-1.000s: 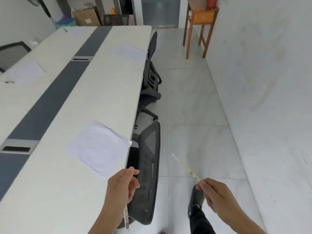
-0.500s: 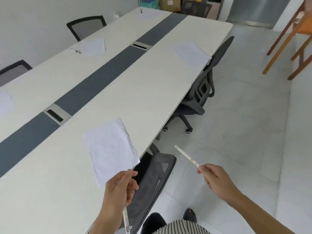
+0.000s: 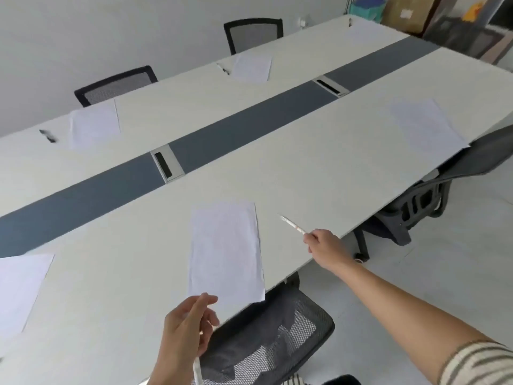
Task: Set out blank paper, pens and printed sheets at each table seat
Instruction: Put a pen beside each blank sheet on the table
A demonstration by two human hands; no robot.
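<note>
pinching pen [image 3: 293, 227] in right hand [image 3: 323, 247] beside sheet [image 3: 226, 251]; left hand [image 3: 186, 332] grips another.

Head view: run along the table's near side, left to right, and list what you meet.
Sheet at the left edge → middle sheet → pen → right hand holding it → sheet at the far right.

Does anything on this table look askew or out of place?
The nearest sheet and the far right sheet lie crooked, corners at the table edge. Their pens are not laid: one pen is in the left hand, another pen in the right hand.
</note>
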